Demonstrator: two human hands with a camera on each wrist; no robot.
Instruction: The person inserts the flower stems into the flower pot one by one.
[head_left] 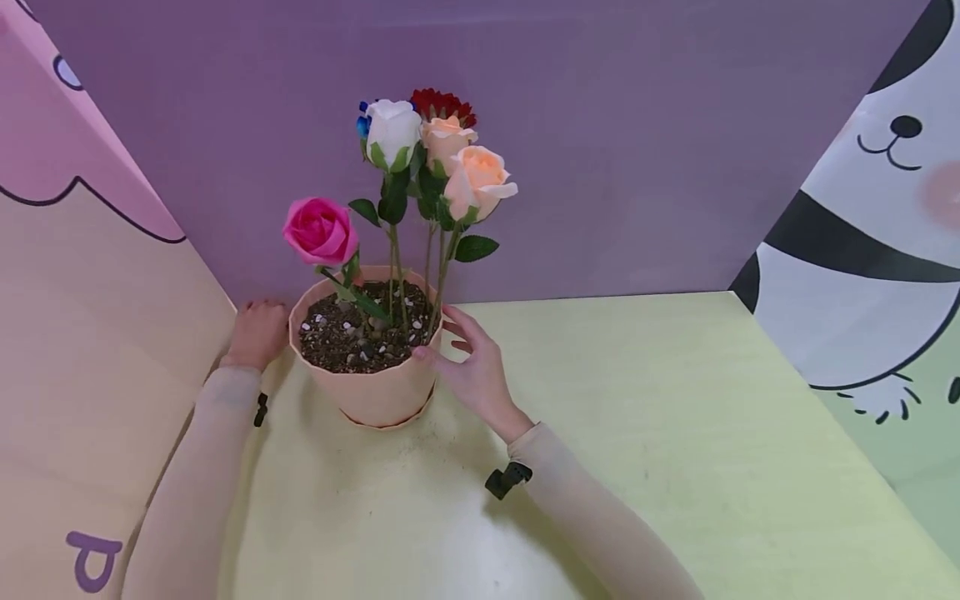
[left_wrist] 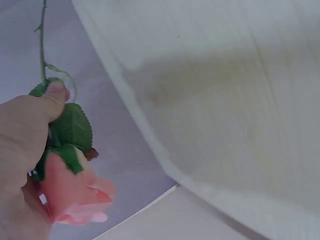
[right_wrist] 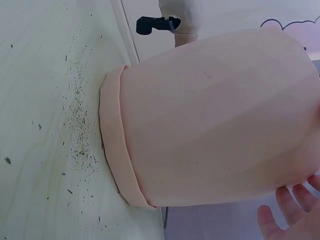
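Observation:
My left hand (head_left: 258, 329) is at the far left corner of the table, beside a peach-coloured flowerpot (head_left: 375, 396). In the left wrist view it grips a salmon-pink artificial rose (left_wrist: 75, 185) just behind the bloom, thumb over the green leaves (left_wrist: 72, 127) and stem. That rose is hidden in the head view. My right hand (head_left: 480, 371) touches the pot's right side, thumb at the front rim and the other fingers spread farther back. From the dark soil (head_left: 352, 333) rise a bright pink rose (head_left: 321, 232), a white rose (head_left: 393, 133) and two peach roses (head_left: 478, 183).
A dark red flower (head_left: 444, 107) and a bit of blue bloom (head_left: 363, 121) show behind the white rose. Soil crumbs (right_wrist: 82, 130) lie on the table by the pot's saucer (right_wrist: 112, 135). A purple wall (head_left: 637, 150) and printed side panels (head_left: 885, 275) border the table.

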